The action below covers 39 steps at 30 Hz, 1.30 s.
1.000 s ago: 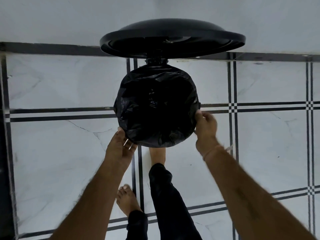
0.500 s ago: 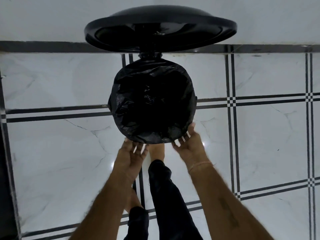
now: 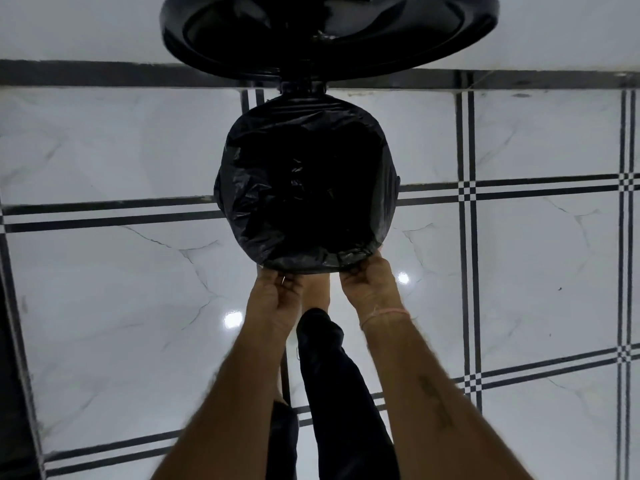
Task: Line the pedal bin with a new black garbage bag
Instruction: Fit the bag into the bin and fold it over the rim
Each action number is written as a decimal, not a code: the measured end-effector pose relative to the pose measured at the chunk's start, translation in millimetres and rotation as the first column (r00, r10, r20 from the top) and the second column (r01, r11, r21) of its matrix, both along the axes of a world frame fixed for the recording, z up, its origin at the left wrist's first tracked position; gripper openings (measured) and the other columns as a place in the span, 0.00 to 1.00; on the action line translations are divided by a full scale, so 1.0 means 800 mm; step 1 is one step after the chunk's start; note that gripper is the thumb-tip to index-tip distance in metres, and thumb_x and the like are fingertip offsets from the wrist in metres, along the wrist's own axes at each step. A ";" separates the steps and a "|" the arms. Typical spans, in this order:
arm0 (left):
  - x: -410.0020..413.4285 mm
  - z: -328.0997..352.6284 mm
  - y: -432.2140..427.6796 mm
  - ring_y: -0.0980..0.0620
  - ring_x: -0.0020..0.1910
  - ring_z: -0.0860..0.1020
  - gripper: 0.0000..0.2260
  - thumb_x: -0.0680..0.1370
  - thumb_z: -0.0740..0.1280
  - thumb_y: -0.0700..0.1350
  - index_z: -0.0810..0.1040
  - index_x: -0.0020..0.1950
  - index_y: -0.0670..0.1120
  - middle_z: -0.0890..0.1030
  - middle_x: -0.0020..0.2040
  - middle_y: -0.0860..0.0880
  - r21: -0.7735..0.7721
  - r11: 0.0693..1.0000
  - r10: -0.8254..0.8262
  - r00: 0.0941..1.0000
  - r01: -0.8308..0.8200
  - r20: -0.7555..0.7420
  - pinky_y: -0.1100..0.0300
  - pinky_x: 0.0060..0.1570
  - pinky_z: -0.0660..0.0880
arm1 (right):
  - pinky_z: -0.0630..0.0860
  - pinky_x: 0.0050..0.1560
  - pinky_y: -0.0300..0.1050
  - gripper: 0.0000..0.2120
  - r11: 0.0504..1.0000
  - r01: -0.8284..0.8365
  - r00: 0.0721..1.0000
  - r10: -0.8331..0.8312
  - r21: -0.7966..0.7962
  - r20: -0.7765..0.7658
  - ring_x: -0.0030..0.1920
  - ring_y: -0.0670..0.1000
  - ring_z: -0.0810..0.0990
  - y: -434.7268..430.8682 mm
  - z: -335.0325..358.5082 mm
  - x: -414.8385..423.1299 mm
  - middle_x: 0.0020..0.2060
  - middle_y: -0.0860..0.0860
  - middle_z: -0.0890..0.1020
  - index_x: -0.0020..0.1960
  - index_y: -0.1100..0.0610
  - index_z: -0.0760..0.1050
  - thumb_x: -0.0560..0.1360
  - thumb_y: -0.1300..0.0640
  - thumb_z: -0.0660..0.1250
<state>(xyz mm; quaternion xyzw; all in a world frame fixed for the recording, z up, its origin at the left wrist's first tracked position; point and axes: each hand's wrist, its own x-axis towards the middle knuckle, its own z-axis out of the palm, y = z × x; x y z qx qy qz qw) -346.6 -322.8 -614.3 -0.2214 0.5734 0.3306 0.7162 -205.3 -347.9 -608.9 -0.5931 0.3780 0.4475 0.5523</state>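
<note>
The pedal bin stands on the floor with its round black lid (image 3: 329, 32) raised at the top of the view. A black garbage bag (image 3: 249, 202) lines the inside and is folded over the whole rim. My left hand (image 3: 277, 299) grips the bag's folded edge at the near left of the rim. My right hand (image 3: 370, 285) grips the same edge at the near right. Both sets of fingers curl under the bag's hem, out of sight. A bare foot (image 3: 315, 292) sits between the hands at the bin's front, on the hidden pedal.
White marble floor tiles (image 3: 121, 306) with black double lines lie all around the bin. A white wall with a dark skirting strip (image 3: 104, 72) runs behind it. My dark trouser leg (image 3: 332, 382) reaches up the middle.
Both hands slid along the rim from its sides to the near front edge and now hold the hem close together. The camera moved closer to the bin.
</note>
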 end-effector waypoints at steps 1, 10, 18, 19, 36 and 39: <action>-0.002 0.002 0.001 0.52 0.37 0.84 0.04 0.82 0.65 0.39 0.79 0.52 0.40 0.84 0.43 0.46 0.004 1.000 -0.029 1.000 0.029 -0.007 0.57 0.47 0.83 | 0.85 0.33 0.43 0.10 1.000 -0.022 1.000 0.022 -0.006 -0.006 0.35 0.52 0.88 0.000 0.003 0.005 0.37 0.56 0.88 0.52 0.63 0.82 0.85 0.61 0.63; -0.046 0.026 0.043 0.48 0.52 0.86 0.20 0.81 0.64 0.60 0.84 0.52 0.45 0.87 0.52 0.47 0.127 0.970 -0.194 0.973 0.209 -0.123 0.51 0.53 0.83 | 0.83 0.51 0.57 0.17 0.991 -0.126 0.992 0.125 0.034 0.028 0.54 0.58 0.84 0.013 0.026 0.053 0.51 0.55 0.86 0.56 0.58 0.81 0.82 0.43 0.66; -0.060 0.008 0.083 0.53 0.42 0.83 0.06 0.83 0.68 0.45 0.82 0.50 0.43 0.85 0.43 0.48 0.026 0.929 -0.368 0.929 0.369 -0.037 0.62 0.40 0.84 | 0.87 0.42 0.50 0.17 0.931 -0.359 0.933 0.356 -0.068 -0.051 0.51 0.55 0.86 0.025 0.014 0.086 0.47 0.55 0.89 0.61 0.58 0.82 0.85 0.48 0.61; -0.064 0.004 0.085 0.53 0.40 0.84 0.07 0.82 0.68 0.45 0.82 0.49 0.43 0.85 0.41 0.48 0.009 0.919 -0.393 0.919 0.394 -0.041 0.63 0.38 0.84 | 0.86 0.42 0.48 0.16 0.918 -0.390 0.921 0.386 -0.079 -0.057 0.49 0.54 0.85 0.025 0.014 0.091 0.42 0.54 0.89 0.57 0.58 0.82 0.86 0.48 0.61; -0.071 0.015 0.111 0.47 0.55 0.86 0.13 0.80 0.69 0.52 0.89 0.48 0.46 0.88 0.52 0.48 0.205 0.907 -0.352 0.930 0.367 -0.109 0.52 0.48 0.84 | 0.65 0.37 0.41 0.13 0.911 -0.407 0.911 0.410 0.067 -0.040 0.35 0.51 0.80 0.042 0.005 0.111 0.37 0.51 0.85 0.43 0.56 0.81 0.83 0.52 0.64; -0.076 0.007 0.111 0.45 0.61 0.84 0.14 0.81 0.69 0.52 0.84 0.62 0.46 0.86 0.59 0.48 0.172 0.935 -0.305 0.951 0.310 -0.053 0.49 0.50 0.84 | 0.72 0.35 0.40 0.15 0.919 -0.379 0.924 0.382 0.106 -0.002 0.37 0.51 0.82 0.037 0.003 0.107 0.41 0.51 0.87 0.54 0.57 0.84 0.85 0.49 0.63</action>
